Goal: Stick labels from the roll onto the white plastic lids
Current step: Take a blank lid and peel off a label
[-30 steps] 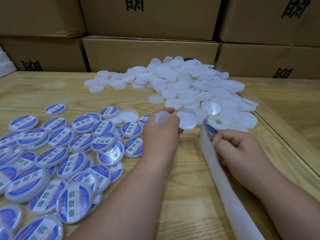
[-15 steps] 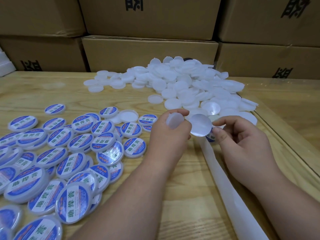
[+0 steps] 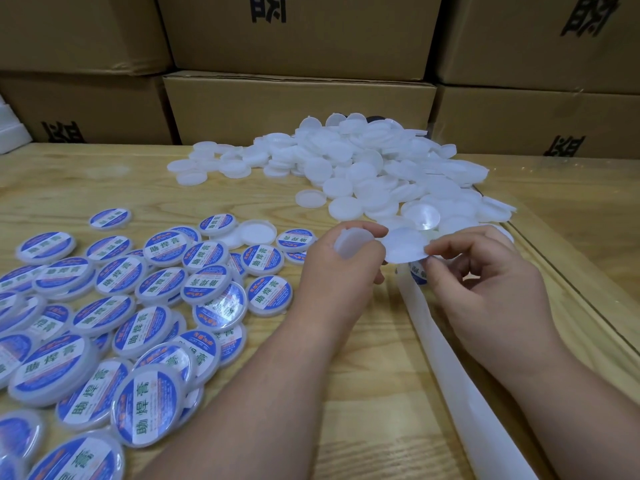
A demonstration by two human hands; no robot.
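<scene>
My left hand [image 3: 341, 271] grips a white lid [image 3: 349, 241] in its curled fingers and holds a second white lid [image 3: 403, 249] at its fingertips. My right hand [image 3: 485, 292] pinches that second lid's right edge between thumb and forefinger. The label roll [image 3: 417, 274] sits just under the lid, mostly hidden, with a bit of blue label showing. Its white backing strip [image 3: 460, 382] trails toward me along the table. I cannot tell whether a peeled label is in my right fingers.
A heap of bare white lids [image 3: 363, 168] lies at the back centre. Several labelled blue lids [image 3: 145, 306] cover the left of the wooden table [image 3: 363, 427]. Cardboard boxes [image 3: 298, 105] wall the far side. A raised table edge [image 3: 568, 289] runs along the right.
My right hand left the roll and rose to the lid's edge. My left hand shifted right, bringing the lid over the roll.
</scene>
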